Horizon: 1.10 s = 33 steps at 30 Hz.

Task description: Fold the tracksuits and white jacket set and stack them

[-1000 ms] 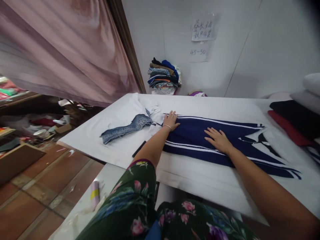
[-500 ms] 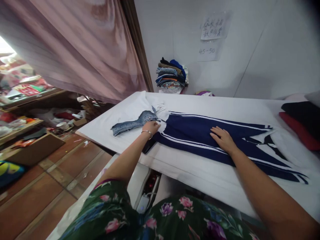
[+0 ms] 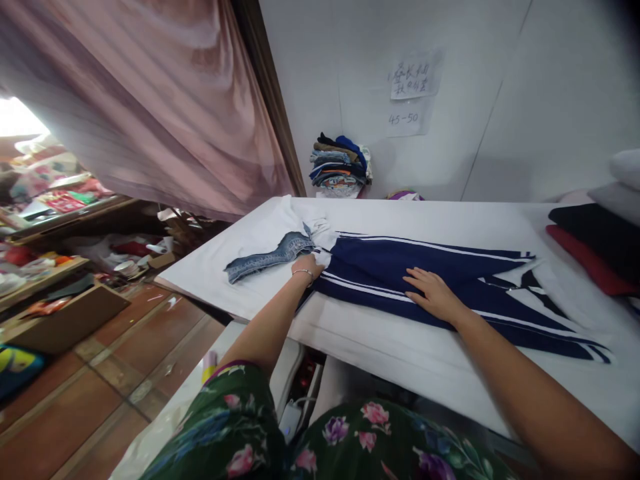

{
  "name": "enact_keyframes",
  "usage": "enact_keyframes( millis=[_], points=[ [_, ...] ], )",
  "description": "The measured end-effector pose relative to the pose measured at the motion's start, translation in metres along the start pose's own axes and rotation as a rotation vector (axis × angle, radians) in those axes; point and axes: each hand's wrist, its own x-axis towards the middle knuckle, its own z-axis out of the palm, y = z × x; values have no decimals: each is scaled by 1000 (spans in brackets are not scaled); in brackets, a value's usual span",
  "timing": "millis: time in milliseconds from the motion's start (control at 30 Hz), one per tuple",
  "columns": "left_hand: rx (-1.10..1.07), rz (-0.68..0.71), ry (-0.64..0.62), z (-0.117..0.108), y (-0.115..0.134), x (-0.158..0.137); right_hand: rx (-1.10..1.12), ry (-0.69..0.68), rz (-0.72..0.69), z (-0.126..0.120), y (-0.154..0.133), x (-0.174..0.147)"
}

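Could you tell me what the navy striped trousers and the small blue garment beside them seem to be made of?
The navy striped trousers look like a soft matte knit, perhaps jersey: they lie limp and flat under the right hand. The small blue garment, near the left hand, looks like washed denim, going by its faded, mottled blue and pale seams.

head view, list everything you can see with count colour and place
trousers: one, navy with white side stripes, flat on the table
denim piece: one, blue, left of the trousers
table: one, white cover, centre
clothes stack: one, mixed colours, far corner by the wall
paper notes: two, white, on the wall
folded fabrics: black, red, grey and white, right edge
curtain: one, pink, upper left
left hand: at the waist end of the trousers, bracelet on wrist
right hand: flat on the trousers, fingers spread
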Motion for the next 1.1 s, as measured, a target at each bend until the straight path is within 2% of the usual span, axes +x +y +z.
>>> enact_keyframes(
  millis=[67, 133, 267, 333, 467, 567, 700, 900, 1000, 1100],
  points=[
    [9, 20, 38, -4, 4, -1, -9, -9, 3, 2, 2, 0],
    [9, 104, 107, -6, 13, -4, -5, -15, 5, 2, 3, 1],
    [-23, 470, 237, 8, 44, -12, 17, -31, 22, 0, -2, 3],
    [-8, 572, 181, 23, 58, -16, 26, -53, 38, -5, -7, 3],
    [81, 530, -2, 51, 70, -13, 57, -127, 66, -19, -11, -7],
    [108, 523, -4, 60, 69, -5, 56, -144, 129, -32, -2, -32],
    [130, 536, 30, 61, 66, -1, -35, -113, 278, -50, 25, -88],
    [134, 537, 41, 61, 67, -2, -168, 8, 534, -75, 68, -167],
    [123, 542, 41, 62, 67, -1, -171, 157, 641, -84, 83, -192],
    [123, 542, 44, 61, 68, -1, -133, 316, 844, -91, 92, -204]
  ],
)
